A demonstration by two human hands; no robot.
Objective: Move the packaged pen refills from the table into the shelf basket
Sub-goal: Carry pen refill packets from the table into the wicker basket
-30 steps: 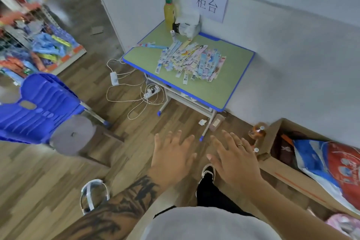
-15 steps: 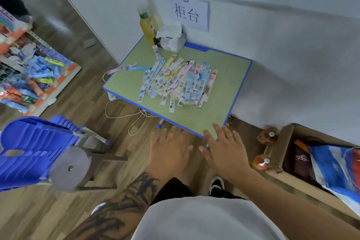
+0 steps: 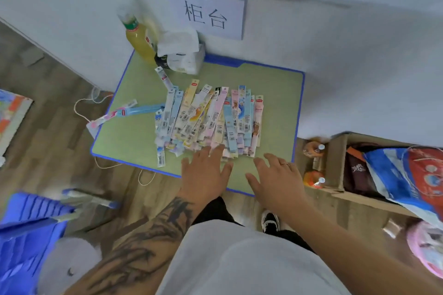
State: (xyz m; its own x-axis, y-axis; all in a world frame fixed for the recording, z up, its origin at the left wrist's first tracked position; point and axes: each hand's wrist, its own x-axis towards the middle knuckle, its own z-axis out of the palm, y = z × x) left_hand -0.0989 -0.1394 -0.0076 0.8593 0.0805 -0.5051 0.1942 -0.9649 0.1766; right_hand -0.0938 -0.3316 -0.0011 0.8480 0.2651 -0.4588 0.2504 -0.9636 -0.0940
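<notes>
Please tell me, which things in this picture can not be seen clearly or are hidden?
- Head view: near ends of some pen refill packs lie under the left hand.
- Pack print: too small to read.
- Juice bottle: top blurred by motion.
- Cardboard box: contents covered by a plastic bag, cut by the right edge.
- Shelf basket: cannot be made out.
- Right hand: its underside is hidden.

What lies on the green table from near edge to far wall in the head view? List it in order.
Open left hand → spread heap of packaged pen refills → white tissue pack beside yellow drink bottle → white paper sign with characters.
</notes>
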